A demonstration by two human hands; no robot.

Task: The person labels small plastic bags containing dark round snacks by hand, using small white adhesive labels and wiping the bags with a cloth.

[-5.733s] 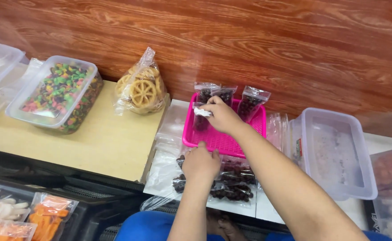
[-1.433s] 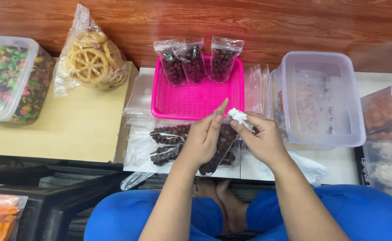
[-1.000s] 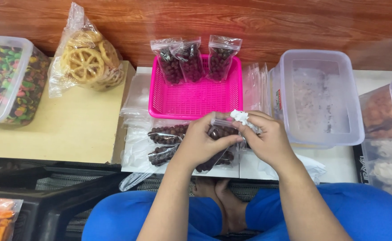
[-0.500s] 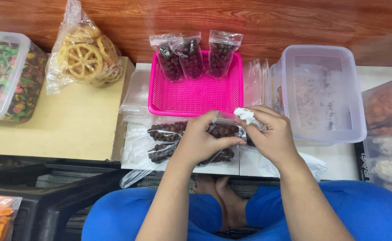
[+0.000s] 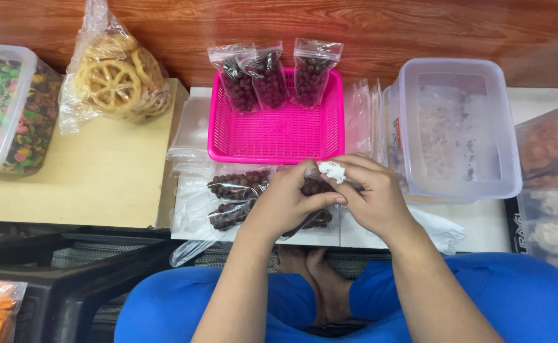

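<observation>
From the head camera, the left hand (image 5: 285,203) and right hand (image 5: 371,200) meet just in front of the pink basket (image 5: 275,136), both in a closed pinch grip on a small clear pouch of dark round snacks (image 5: 314,187), with a small white piece (image 5: 331,170) at the fingertips above its mouth. To do this well, I judge the pouch should be kept upright and its mouth flat while the pinch runs across. Three filled pouches (image 5: 272,76) lean at the basket's far edge, and more filled pouches (image 5: 237,197) lie on the tabletop (image 5: 482,222) under the wrists.

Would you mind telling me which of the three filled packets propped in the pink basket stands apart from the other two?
The right-hand packet: it stands alone by the pink basket's far right corner, while the other two packets overlap.
</observation>
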